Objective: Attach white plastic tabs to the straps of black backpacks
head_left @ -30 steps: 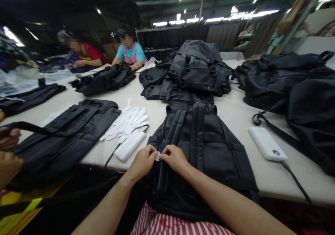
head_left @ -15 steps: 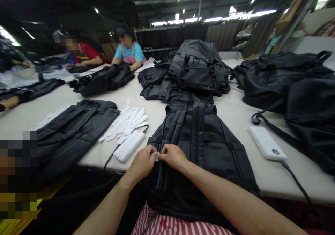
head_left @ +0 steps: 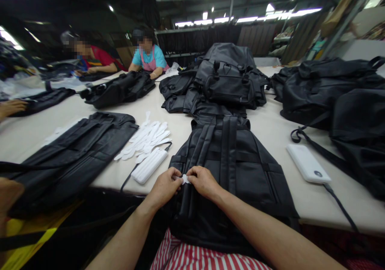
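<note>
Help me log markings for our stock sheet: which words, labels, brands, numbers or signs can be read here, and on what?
No text can be read.
White device on the right: any marking in its dark oval is too small.
Pinched white piece: any print is too small.
Nearest black bag: no brand or label legible.

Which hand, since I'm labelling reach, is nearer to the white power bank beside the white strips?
Left. The left hand is just right of the white power bank, slightly nearer the camera; the right hand is farther right, over the black backpack.
</note>
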